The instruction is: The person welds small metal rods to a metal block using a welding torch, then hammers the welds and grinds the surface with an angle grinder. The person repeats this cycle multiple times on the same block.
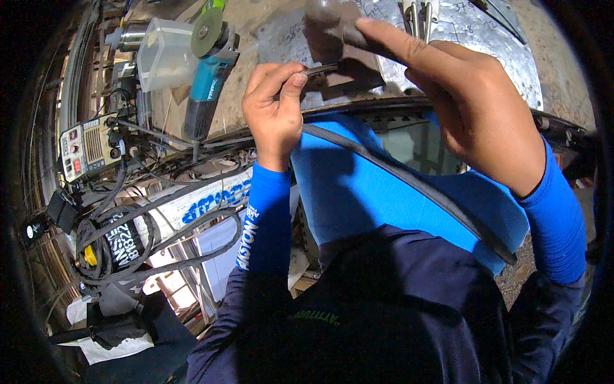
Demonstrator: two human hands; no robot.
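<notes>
My left hand (275, 105) is closed, pinching a thin metal rod (322, 69) between thumb and fingers. The rod points right, over the metal plate (275, 41) with handwritten marks. My right hand (470, 89) is up at the right, its fingers curled round a hammer-like tool (323, 13) with a rounded metal head. Motion blurs that tool, and its handle is mostly hidden by the hand. Below the rod's tip lies a dark angular patch (358, 80); I cannot tell whether it is a metal piece or shadow.
An angle grinder (208, 83) lies left of my left hand, beside a translucent plastic container (167, 57). Metal tools (419, 19) lie on the plate. A welding machine (89, 147) and coiled cable (153, 240) are at the left. A black hose (409, 169) crosses a blue surface (358, 192).
</notes>
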